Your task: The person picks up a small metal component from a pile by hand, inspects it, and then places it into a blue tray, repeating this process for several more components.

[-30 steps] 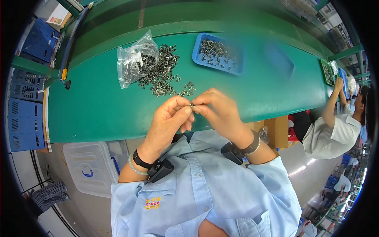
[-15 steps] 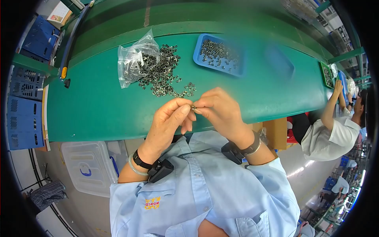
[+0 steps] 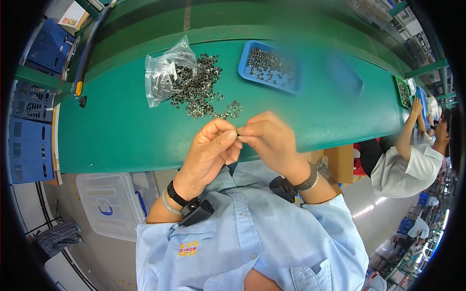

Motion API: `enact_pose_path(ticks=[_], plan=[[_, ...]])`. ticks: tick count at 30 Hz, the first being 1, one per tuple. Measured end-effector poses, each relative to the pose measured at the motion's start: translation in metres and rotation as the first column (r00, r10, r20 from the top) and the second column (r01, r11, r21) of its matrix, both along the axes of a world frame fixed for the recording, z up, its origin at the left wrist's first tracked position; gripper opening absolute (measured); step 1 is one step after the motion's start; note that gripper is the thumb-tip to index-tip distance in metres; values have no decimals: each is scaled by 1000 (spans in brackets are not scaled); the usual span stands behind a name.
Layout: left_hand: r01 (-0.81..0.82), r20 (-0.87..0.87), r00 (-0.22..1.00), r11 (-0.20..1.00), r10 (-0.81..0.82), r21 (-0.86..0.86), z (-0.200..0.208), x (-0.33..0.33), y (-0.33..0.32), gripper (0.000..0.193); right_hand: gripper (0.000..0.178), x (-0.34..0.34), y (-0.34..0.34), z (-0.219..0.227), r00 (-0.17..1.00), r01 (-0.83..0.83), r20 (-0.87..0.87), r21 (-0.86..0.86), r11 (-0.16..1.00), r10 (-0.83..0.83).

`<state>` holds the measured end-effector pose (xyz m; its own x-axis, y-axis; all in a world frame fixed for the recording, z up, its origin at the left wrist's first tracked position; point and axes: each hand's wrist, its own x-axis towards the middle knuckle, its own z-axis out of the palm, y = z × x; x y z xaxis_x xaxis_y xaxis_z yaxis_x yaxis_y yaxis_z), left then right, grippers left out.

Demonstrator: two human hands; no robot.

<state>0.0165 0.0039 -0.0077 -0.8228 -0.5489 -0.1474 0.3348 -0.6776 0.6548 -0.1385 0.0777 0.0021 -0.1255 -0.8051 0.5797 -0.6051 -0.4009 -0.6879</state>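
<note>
My left hand (image 3: 212, 148) and my right hand (image 3: 270, 138) meet fingertip to fingertip over the near edge of the green table (image 3: 111, 131). Pinched between both thumbs and forefingers is a small metal part (image 3: 238, 136), mostly covered by the fingers. Just beyond the hands lies a loose heap of similar small metal parts (image 3: 201, 85), dark and silvery. The heap spills from a clear plastic bag (image 3: 158, 80) at its left. Farther right, a blue tray (image 3: 242, 72) holds more small metal parts.
A co-worker in a pale shirt (image 3: 405, 167) sits at the far right, hands by a green tray (image 3: 402, 92). Blue crates (image 3: 31, 150) stand at the left edge. Below the table are a lidded clear box (image 3: 109, 206) and a cardboard box (image 3: 339, 165).
Both hands keep their place, with the fingertips slightly closer together. The small metal part now shows less between them. Heap, bag and tray look the same.
</note>
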Motion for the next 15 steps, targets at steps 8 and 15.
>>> enact_pose_path(ticks=[8, 15], plan=[[-9, -4, 1000, 999, 9, -50, -7, -2, -2, 12, 22, -4, -1, -7, 998, -34, 57, 2, 999, 34], [-35, 277, 950, 929, 145, -368, 12, 0, -2, 15, 22, -9, -3, -4, 987, 9, -157, -40, 999, -15]])
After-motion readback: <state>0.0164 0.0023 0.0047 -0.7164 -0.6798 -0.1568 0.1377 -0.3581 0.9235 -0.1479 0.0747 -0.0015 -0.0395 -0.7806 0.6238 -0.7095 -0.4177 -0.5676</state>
